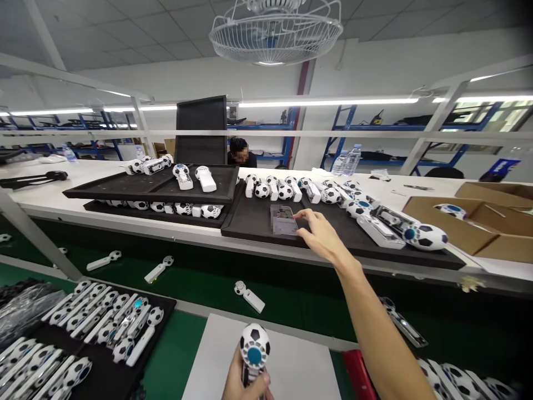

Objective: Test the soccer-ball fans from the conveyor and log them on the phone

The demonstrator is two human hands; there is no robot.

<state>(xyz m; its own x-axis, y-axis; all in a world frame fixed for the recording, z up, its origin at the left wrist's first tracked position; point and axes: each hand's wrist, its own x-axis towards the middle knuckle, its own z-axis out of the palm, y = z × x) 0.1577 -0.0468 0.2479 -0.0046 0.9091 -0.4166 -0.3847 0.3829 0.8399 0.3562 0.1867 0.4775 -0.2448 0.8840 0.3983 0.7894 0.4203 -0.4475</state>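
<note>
My left hand is at the bottom edge, wrapped round the handle of a white hand-held fan with a football-pattern head, held upright over a white sheet. My right hand reaches far forward across the green belt to a black tray on the white bench. Its fingertips touch a small clear packet or card lying on that tray; the fingers are bent toward it, and I cannot tell whether they grip it.
More football fans line the tray's back edge and right side. Stacked black trays sit left. Loose fans lie on the green belt. A full tray is at lower left, cardboard boxes at right. A person sits behind.
</note>
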